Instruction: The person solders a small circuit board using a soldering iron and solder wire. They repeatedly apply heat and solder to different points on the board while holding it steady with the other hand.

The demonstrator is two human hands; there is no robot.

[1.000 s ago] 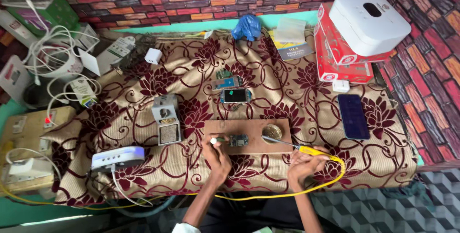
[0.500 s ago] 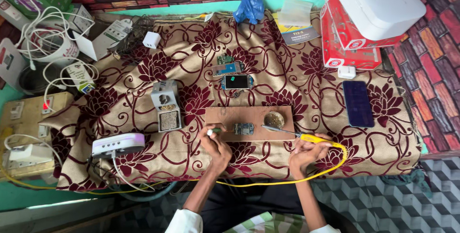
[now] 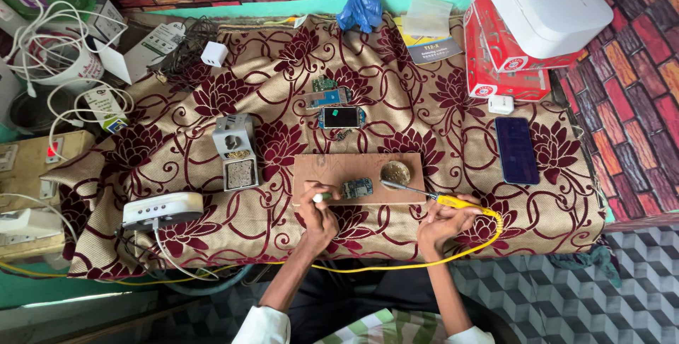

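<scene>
A small circuit board (image 3: 357, 188) lies on a wooden board (image 3: 332, 169) on the floral cloth. My left hand (image 3: 320, 218) grips a thin light-tipped tool (image 3: 320, 197) that points at the circuit board's left edge. My right hand (image 3: 443, 222) holds a yellow-handled soldering iron (image 3: 453, 202); its metal tip reaches toward a small round tin (image 3: 395, 171) on the wooden board. The iron's yellow cable (image 3: 396, 266) loops along the table's front edge.
A grey iron stand (image 3: 235, 152) and white soldering station (image 3: 163, 209) sit left. Phone parts (image 3: 341, 115) lie behind the board, a dark phone (image 3: 516, 150) right, red boxes (image 3: 503, 68) with a white device (image 3: 548, 1) far right, chargers and cables (image 3: 60, 40) far left.
The camera view has shifted slightly. My left hand has edged closer to the circuit board, and my right hand has brought the iron's tip over toward the round tin.
</scene>
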